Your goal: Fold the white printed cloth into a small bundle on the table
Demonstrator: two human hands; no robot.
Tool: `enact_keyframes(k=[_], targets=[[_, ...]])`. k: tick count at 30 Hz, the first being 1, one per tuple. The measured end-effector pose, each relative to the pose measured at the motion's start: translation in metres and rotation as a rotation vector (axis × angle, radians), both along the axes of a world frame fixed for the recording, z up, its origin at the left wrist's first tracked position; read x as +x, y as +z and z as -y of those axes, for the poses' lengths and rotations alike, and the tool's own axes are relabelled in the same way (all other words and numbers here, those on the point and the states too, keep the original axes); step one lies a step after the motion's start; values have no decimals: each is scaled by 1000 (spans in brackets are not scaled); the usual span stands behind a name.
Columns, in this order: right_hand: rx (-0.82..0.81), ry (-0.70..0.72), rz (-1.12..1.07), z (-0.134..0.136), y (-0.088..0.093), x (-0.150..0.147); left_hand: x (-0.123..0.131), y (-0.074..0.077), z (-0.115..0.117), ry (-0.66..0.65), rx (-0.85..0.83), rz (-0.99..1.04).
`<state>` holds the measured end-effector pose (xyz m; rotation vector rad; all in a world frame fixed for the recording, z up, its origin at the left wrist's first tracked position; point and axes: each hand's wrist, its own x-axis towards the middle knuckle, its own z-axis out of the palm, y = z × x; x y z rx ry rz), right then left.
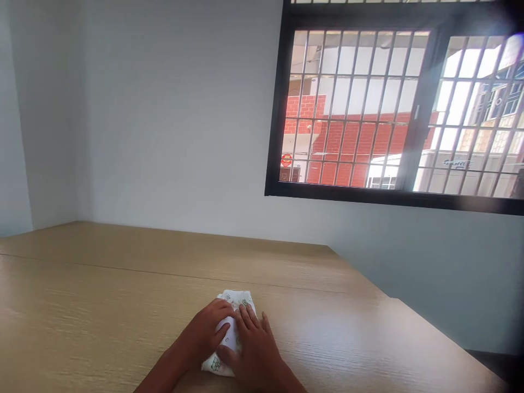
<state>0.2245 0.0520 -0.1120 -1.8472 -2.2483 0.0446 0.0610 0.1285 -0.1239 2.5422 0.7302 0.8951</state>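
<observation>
Small folded white cloth with green print (230,327): lies flat on the light wooden desk (102,316), at 6 o'clock in view, near the front edge. Left hand (207,330): open, palm down, pressing the cloth's left half. Right hand (254,349): open, fingers flat across its right half. Bare desktop spreads toward 9 and 12 o'clock; the desk's right edge runs at 3 o'clock below a black-framed barred window (393,109).

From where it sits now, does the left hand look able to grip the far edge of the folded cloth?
Probably yes: the left hand already rests on the cloth, whose far edge lies bare just beyond its fingers.
</observation>
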Motion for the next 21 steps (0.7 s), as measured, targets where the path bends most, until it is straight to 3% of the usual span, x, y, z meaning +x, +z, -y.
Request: enact_keyframes(k=[6,11,15,21], targets=[[111,-28,52,-18,-23,26,-2,1,6,-73,-100,-20],[53,54,28,-17,-9,40,-17,3,0,-108,-221,-175],[171,183,-61,-13,2,46,-28,-1,-13,-81,-250,-168],[282,282,-239,-13,-5,51,-28,-11,-18,-23,-181,-40]])
